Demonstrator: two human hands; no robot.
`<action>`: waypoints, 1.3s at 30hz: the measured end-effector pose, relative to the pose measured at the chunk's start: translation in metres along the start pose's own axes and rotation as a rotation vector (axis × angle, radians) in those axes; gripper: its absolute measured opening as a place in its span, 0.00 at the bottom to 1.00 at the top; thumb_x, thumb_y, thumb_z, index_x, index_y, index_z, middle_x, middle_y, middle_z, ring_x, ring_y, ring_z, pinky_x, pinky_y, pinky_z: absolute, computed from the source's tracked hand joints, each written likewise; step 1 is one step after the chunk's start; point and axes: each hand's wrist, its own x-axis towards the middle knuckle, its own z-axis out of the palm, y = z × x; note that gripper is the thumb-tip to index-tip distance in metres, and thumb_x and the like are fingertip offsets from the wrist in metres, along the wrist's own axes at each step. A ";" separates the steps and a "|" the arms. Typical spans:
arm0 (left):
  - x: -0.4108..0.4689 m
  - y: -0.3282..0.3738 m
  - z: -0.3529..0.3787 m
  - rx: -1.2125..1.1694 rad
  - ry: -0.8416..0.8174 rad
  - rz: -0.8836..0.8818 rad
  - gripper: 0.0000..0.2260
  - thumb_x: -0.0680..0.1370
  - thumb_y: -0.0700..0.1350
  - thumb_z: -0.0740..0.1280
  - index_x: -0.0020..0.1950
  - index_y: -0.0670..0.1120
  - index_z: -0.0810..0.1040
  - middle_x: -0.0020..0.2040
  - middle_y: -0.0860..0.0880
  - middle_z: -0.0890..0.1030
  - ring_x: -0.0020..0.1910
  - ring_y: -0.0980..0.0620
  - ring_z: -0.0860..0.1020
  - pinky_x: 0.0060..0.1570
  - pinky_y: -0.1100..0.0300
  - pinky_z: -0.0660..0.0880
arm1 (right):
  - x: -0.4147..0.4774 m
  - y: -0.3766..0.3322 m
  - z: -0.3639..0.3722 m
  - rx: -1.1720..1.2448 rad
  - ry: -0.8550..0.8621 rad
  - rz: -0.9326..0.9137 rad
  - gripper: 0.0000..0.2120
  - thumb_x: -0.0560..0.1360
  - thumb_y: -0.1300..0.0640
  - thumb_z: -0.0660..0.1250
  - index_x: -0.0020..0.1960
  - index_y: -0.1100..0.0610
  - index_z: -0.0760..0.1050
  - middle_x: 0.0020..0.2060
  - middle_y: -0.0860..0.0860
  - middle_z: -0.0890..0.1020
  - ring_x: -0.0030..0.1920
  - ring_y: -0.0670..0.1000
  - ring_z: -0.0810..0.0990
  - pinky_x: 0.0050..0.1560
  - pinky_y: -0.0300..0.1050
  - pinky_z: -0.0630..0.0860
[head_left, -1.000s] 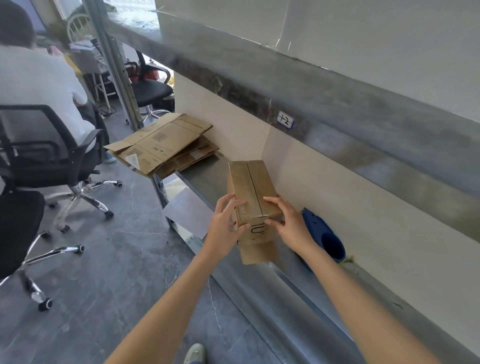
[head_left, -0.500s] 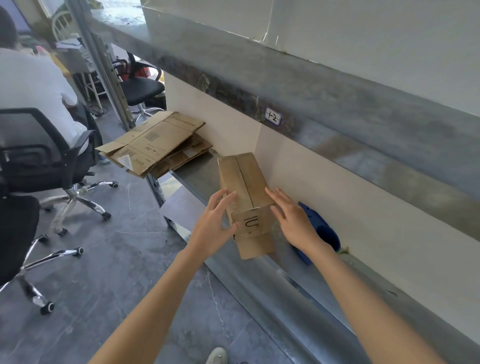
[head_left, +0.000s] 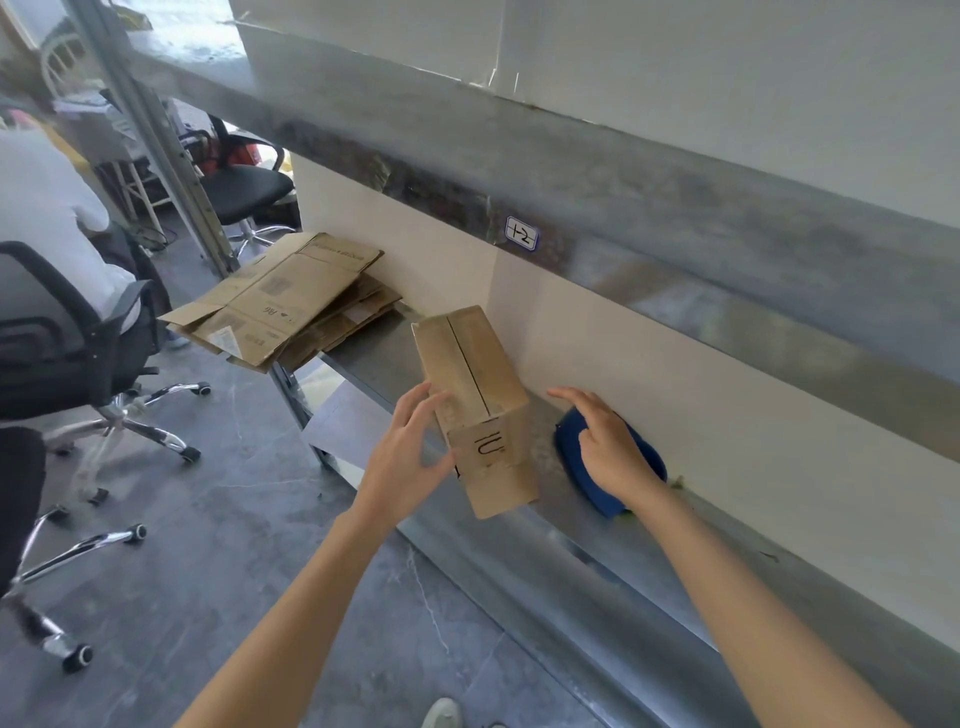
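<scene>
**Two hands, one cardboard box (head_left: 478, 405)**

Far left on metal shelf (head_left: 363, 358): stack of flattened cartons (head_left: 280, 301). Next, left hand (head_left: 410, 452), fingers straight and spread, flat against left side of cardboard box, no clasp. Box closed, lying lengthwise on shelf, pen mark on near end. Right hand (head_left: 608, 447) clear of box, fingers loosely bent and empty, over blue object (head_left: 644, 467) by wall.

At the far end of the grey metal shelf (head_left: 374, 358), a stack of flattened cardboard (head_left: 280, 301), jutting out past the shelf's end and front edge. On the worn beam (head_left: 675, 187) above, a small white label (head_left: 521, 233) with blue border and handwritten marks. Off to the left on the grey floor (head_left: 208, 519), a black swivel chair (head_left: 57, 332) with a person in a white top (head_left: 47, 208) seated, another black chair (head_left: 244, 187) farther back beyond the metal upright (head_left: 156, 135), and a light shoe (head_left: 441, 714) at the bottom edge.
</scene>
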 end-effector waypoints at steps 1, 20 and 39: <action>0.001 0.000 0.001 -0.012 -0.003 -0.007 0.28 0.76 0.49 0.72 0.74 0.53 0.65 0.77 0.55 0.59 0.61 0.68 0.65 0.56 0.63 0.68 | 0.003 -0.005 0.002 0.001 -0.003 -0.024 0.29 0.79 0.72 0.53 0.73 0.48 0.67 0.72 0.46 0.68 0.71 0.41 0.64 0.65 0.25 0.56; 0.015 0.010 0.026 -0.144 0.049 -0.093 0.23 0.73 0.48 0.75 0.66 0.55 0.74 0.77 0.54 0.61 0.57 0.59 0.74 0.61 0.47 0.75 | 0.033 -0.017 0.034 0.015 0.043 -0.025 0.29 0.69 0.53 0.78 0.68 0.51 0.74 0.65 0.50 0.73 0.66 0.49 0.71 0.69 0.50 0.69; 0.007 -0.020 0.001 -0.176 -0.119 -0.035 0.34 0.75 0.54 0.73 0.76 0.58 0.60 0.75 0.60 0.61 0.69 0.57 0.69 0.67 0.52 0.70 | 0.021 -0.009 0.020 -0.096 0.029 -0.118 0.22 0.82 0.52 0.61 0.75 0.44 0.63 0.76 0.45 0.61 0.74 0.41 0.59 0.72 0.47 0.63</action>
